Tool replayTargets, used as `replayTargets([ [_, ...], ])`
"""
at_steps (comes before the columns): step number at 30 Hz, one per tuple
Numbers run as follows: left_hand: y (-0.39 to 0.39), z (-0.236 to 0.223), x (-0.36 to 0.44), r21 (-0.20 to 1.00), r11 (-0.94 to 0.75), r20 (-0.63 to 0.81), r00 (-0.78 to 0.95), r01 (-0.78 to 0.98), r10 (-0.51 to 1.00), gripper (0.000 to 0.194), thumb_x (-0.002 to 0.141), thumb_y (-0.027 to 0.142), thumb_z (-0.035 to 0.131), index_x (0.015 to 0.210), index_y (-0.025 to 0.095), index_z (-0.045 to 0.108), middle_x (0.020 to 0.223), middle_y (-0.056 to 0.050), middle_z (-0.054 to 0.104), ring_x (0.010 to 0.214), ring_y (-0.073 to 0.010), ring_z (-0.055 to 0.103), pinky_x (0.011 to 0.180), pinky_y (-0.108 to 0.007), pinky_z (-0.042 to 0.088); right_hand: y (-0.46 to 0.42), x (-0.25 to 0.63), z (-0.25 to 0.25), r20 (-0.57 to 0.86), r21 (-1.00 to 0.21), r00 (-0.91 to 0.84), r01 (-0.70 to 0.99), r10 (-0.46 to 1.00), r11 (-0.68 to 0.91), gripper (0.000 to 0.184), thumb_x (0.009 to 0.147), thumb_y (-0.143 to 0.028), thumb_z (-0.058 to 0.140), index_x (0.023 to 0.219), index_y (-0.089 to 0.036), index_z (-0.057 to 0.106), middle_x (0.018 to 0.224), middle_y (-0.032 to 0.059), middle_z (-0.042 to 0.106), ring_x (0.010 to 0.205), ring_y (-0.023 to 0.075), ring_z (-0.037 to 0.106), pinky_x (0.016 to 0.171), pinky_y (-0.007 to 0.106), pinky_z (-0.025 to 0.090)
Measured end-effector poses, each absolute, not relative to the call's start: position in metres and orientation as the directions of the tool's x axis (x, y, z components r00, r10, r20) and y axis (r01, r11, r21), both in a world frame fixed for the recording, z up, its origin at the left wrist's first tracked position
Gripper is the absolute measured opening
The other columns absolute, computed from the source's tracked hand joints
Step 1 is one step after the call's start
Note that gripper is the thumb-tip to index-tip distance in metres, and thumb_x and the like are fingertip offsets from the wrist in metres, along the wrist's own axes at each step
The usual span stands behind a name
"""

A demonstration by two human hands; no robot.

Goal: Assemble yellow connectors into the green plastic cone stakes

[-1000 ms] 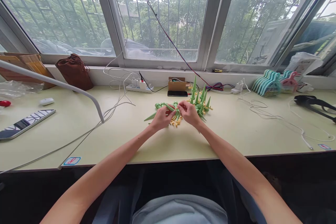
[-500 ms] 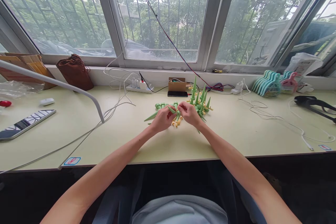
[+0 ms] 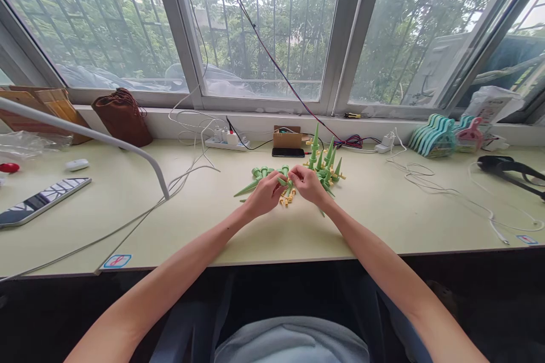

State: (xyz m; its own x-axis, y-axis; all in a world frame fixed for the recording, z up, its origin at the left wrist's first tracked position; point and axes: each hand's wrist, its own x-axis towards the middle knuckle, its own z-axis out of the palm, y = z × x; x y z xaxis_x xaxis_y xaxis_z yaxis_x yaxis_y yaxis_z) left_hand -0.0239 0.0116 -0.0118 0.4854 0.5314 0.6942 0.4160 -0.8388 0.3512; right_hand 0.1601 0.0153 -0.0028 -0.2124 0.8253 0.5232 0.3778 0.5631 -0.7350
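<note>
My left hand [image 3: 267, 191], fingers closed, grips a green plastic watering spike [image 3: 281, 181] with a pointed cone. Close beside it, my right hand [image 3: 307, 182] is pinched at the same spot, fingertips almost touching the left ones; whatever small part it holds is hidden by the fingers. Under and between the hands lie small yellow valve pieces [image 3: 286, 199]. Loose green spikes [image 3: 246, 188] rest left of my left hand. Behind my right hand stands a cluster of green spikes [image 3: 330, 161] fitted with yellow valves, several pointing up.
A black phone [image 3: 288, 152] lies before a small cardboard box [image 3: 286, 137] at the back. A white power strip [image 3: 225, 143] and cables are left of it. A grey lamp arm [image 3: 145, 156] crosses the left side. Turquoise hangers [image 3: 432, 136] and black headgear [image 3: 506, 169] are at right.
The spike in my left hand has turned slightly, and less of its cone shows between the fingers. My right hand has barely moved.
</note>
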Motion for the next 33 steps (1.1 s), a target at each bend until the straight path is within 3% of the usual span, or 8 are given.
replayTargets([
  [8, 0.0111, -0.0138, -0.025, 0.363, -0.817, 0.66, 0.496, 0.448, 0.565, 0.011, 0.096, 0.021, 0.048, 0.098, 0.02, 0.058, 0.087, -0.003, 0.055, 0.056, -0.0105, 0.043, 0.058, -0.026, 0.04, 0.0184, 0.1604, -0.0054, 0.511, -0.732, -0.199, 0.409, 0.836, 0.545, 0.035, 0.09, -0.048, 0.052, 0.071, -0.02, 0.049, 0.057, -0.003, 0.044, 0.055, 0.0121, 0.036, 0.054, 0.027, 0.028],
  [14, 0.0125, -0.0161, -0.0252, 0.365, -0.827, 0.665, 0.501, 0.428, 0.553, 0.011, 0.096, 0.022, 0.047, 0.096, 0.021, 0.058, 0.086, -0.003, 0.054, 0.063, -0.0126, 0.048, 0.061, -0.026, 0.041, 0.0204, 0.1613, -0.0068, 0.516, -0.713, -0.196, 0.441, 0.834, 0.545, 0.04, 0.09, -0.052, 0.052, 0.066, -0.02, 0.046, 0.055, -0.0032, 0.042, 0.053, 0.0118, 0.035, 0.053, 0.027, 0.027],
  [33, 0.0095, -0.0156, -0.0233, 0.367, -0.818, 0.663, 0.493, 0.442, 0.564, 0.008, 0.095, 0.021, 0.049, 0.093, 0.021, 0.057, 0.085, -0.002, 0.054, 0.06, -0.0117, 0.046, 0.061, -0.026, 0.041, 0.0199, 0.1586, -0.0064, 0.528, -0.7, -0.196, 0.452, 0.827, 0.554, 0.041, 0.09, -0.045, 0.046, 0.06, -0.021, 0.034, 0.055, -0.004, 0.031, 0.054, 0.0113, 0.03, 0.054, 0.027, 0.026],
])
